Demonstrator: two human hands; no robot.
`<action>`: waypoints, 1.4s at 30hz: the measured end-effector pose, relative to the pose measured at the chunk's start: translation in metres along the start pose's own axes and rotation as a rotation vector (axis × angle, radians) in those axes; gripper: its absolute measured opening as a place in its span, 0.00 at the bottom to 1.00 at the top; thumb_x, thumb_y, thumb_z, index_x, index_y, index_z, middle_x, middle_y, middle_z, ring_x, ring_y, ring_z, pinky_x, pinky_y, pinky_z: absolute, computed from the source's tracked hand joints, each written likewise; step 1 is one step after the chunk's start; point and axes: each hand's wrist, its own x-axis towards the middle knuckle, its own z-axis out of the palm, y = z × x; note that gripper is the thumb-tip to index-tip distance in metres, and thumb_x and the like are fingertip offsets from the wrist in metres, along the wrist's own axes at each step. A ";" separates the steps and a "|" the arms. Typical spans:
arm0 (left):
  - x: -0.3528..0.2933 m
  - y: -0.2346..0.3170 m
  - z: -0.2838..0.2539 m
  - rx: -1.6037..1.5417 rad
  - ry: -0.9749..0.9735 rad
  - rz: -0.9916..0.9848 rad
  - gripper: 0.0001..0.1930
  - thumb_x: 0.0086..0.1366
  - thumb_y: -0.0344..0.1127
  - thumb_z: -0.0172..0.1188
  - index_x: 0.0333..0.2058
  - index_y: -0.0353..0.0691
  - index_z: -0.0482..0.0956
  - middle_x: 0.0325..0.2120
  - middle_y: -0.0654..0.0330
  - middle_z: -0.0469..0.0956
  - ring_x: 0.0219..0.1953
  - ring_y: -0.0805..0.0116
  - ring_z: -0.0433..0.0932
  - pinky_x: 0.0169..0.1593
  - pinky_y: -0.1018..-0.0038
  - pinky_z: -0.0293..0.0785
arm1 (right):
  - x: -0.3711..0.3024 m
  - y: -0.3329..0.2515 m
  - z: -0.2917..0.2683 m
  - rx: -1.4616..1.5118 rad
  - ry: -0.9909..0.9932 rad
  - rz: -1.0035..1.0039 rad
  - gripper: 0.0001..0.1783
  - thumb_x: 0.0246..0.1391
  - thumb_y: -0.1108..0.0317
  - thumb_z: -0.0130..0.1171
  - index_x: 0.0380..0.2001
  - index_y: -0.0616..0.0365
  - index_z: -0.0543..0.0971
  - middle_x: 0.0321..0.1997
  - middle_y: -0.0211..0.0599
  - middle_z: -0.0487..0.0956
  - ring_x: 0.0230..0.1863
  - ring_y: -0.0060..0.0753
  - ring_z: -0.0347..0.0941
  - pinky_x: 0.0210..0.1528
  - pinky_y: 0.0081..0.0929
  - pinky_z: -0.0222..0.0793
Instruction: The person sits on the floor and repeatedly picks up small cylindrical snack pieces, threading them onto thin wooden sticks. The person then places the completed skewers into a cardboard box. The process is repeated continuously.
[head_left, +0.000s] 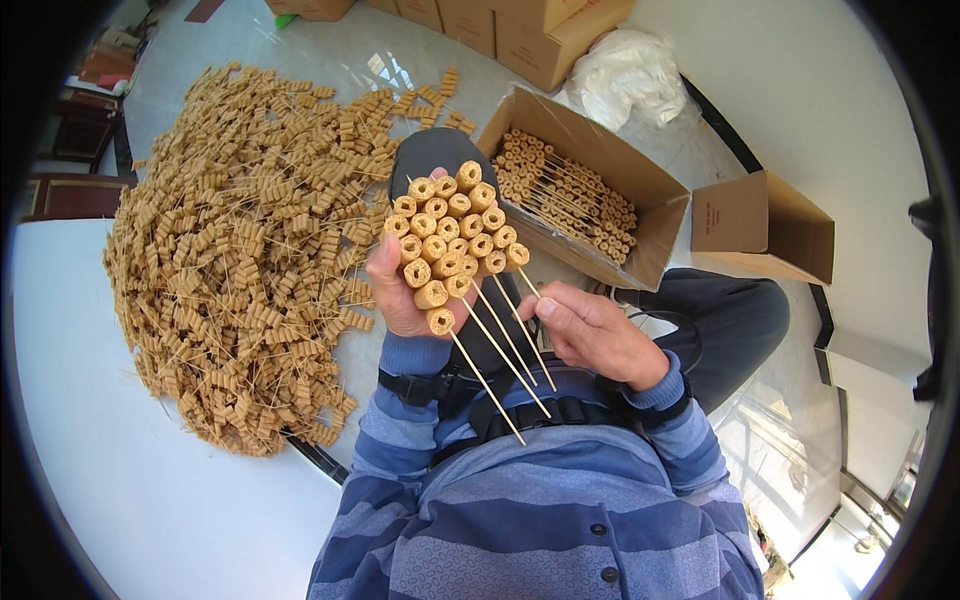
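My left hand [397,290] is closed around a bundle of skewers [449,236], each threaded with short tan ring-shaped pieces with a hole in the end. Several bare sticks stick out below the bundle, toward my lap. To the right, my right hand [592,332] pinches the bare stick of the rightmost skewer between thumb and fingers. That stick still runs up into the ring pieces beside the others. The palm of my left hand is hidden behind the bundle.
A large heap of similar skewers [240,260] covers the floor at left. Ahead right stands an open cardboard box [655,215] with rows of skewers in it. Another open box [735,222], a white plastic bag [628,80] and closed cartons [520,45] stand beyond.
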 end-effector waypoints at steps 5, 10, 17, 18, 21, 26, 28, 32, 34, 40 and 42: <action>-0.001 -0.004 -0.004 -0.123 -0.109 -0.132 0.47 0.63 0.67 0.53 0.68 0.36 0.57 0.62 0.42 0.66 0.64 0.42 0.67 0.66 0.43 0.63 | 0.002 0.009 -0.001 -0.004 -0.001 0.018 0.19 0.75 0.56 0.41 0.50 0.58 0.75 0.16 0.19 0.61 0.18 0.13 0.54 0.22 0.15 0.54; 0.003 -0.004 -0.006 0.009 -0.141 -0.110 0.46 0.64 0.69 0.50 0.68 0.36 0.58 0.61 0.40 0.68 0.63 0.40 0.68 0.65 0.43 0.65 | 0.002 0.007 -0.006 -0.037 -0.023 0.027 0.22 0.73 0.55 0.44 0.58 0.59 0.72 0.25 0.28 0.71 0.27 0.17 0.68 0.32 0.18 0.66; 0.006 -0.011 0.016 0.467 0.003 -0.006 0.39 0.68 0.60 0.52 0.65 0.33 0.60 0.58 0.46 0.72 0.59 0.53 0.73 0.63 0.59 0.71 | -0.010 -0.015 0.015 -0.835 0.537 -0.617 0.49 0.50 0.49 0.71 0.68 0.62 0.61 0.69 0.55 0.63 0.69 0.54 0.61 0.67 0.44 0.59; 0.002 -0.018 0.019 0.437 0.021 -0.052 0.40 0.66 0.60 0.55 0.65 0.33 0.60 0.57 0.48 0.73 0.58 0.57 0.74 0.62 0.62 0.71 | -0.007 -0.014 0.022 -0.848 0.522 -0.632 0.52 0.48 0.48 0.73 0.68 0.62 0.60 0.70 0.56 0.61 0.70 0.58 0.59 0.69 0.47 0.57; -0.012 -0.031 0.025 0.470 -0.039 -0.168 0.45 0.63 0.61 0.59 0.68 0.36 0.56 0.63 0.51 0.65 0.63 0.58 0.69 0.66 0.63 0.67 | 0.010 -0.008 0.024 -0.824 0.614 -0.598 0.45 0.53 0.55 0.67 0.67 0.63 0.60 0.69 0.58 0.62 0.69 0.60 0.59 0.69 0.48 0.57; -0.001 -0.039 0.016 0.432 -0.152 -0.224 0.46 0.60 0.55 0.63 0.68 0.34 0.54 0.63 0.50 0.64 0.63 0.58 0.68 0.66 0.62 0.66 | 0.007 0.007 0.010 -0.706 0.648 -0.588 0.41 0.59 0.56 0.61 0.68 0.66 0.57 0.69 0.60 0.62 0.69 0.61 0.60 0.69 0.48 0.57; 0.004 -0.044 0.017 0.486 -0.153 -0.229 0.46 0.59 0.51 0.64 0.68 0.33 0.53 0.63 0.50 0.65 0.63 0.57 0.69 0.66 0.62 0.66 | 0.005 0.011 -0.001 -0.682 0.664 -0.603 0.41 0.60 0.55 0.59 0.68 0.67 0.56 0.68 0.61 0.62 0.69 0.62 0.60 0.69 0.48 0.56; 0.018 -0.064 0.033 0.614 -0.033 -0.220 0.43 0.57 0.44 0.63 0.68 0.36 0.54 0.60 0.52 0.67 0.61 0.59 0.70 0.65 0.63 0.68 | 0.006 0.020 -0.021 -0.585 0.686 -0.578 0.40 0.61 0.53 0.58 0.67 0.69 0.58 0.67 0.61 0.63 0.68 0.59 0.60 0.69 0.47 0.57; 0.030 -0.071 0.043 0.669 -0.075 -0.246 0.42 0.57 0.43 0.63 0.67 0.37 0.55 0.59 0.52 0.67 0.60 0.59 0.71 0.64 0.63 0.69 | 0.007 0.024 -0.033 -0.525 0.692 -0.567 0.41 0.62 0.52 0.58 0.67 0.69 0.57 0.68 0.61 0.63 0.69 0.60 0.59 0.69 0.46 0.56; 0.073 -0.087 0.076 0.924 -0.219 -0.305 0.47 0.55 0.44 0.65 0.69 0.36 0.51 0.60 0.52 0.66 0.60 0.60 0.70 0.62 0.64 0.70 | -0.007 0.037 -0.066 -0.403 0.770 -0.605 0.47 0.61 0.47 0.58 0.68 0.73 0.54 0.69 0.64 0.61 0.70 0.61 0.58 0.72 0.46 0.54; 0.095 -0.089 0.091 1.050 -0.286 -0.301 0.50 0.54 0.45 0.66 0.70 0.35 0.49 0.61 0.51 0.65 0.61 0.60 0.69 0.63 0.64 0.69 | -0.015 0.046 -0.076 -0.368 0.788 -0.513 0.47 0.61 0.46 0.58 0.67 0.74 0.55 0.69 0.65 0.60 0.70 0.61 0.57 0.72 0.46 0.53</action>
